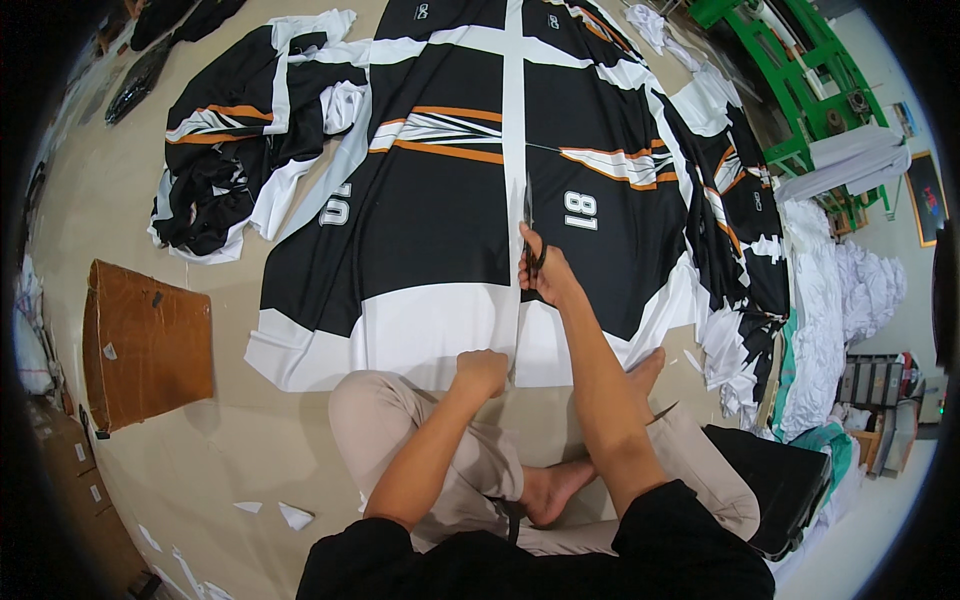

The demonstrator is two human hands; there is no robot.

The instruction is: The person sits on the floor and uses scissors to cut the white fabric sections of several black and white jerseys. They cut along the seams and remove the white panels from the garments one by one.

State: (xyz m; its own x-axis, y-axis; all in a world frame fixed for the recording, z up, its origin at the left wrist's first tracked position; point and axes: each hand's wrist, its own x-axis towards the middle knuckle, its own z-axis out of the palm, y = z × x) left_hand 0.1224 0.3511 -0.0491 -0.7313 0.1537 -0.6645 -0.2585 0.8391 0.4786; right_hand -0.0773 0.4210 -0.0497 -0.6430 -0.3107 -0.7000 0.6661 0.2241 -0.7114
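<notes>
A large sheet of black fabric [435, 225] with white bands, orange stripes and printed numerals lies spread on the floor in front of me. My right hand [543, 268] is closed around the dark handles of a pair of scissors [529, 205]. Their blades point away from me along the white strip [514, 110] between two black panels. A cut line runs from the near edge up toward the scissors. At that near edge, left of the cut, my left hand [483, 372] is closed on the white border of the fabric; its fingertips are hidden.
Bunched black and white fabric [225, 180] lies at the far left, above a brown cardboard piece [150, 345]. More cut fabric [745, 230] is heaped on the right, near a green metal frame [800, 70]. A black case [770, 485] sits beside my right knee. White scraps [295, 516] dot the floor.
</notes>
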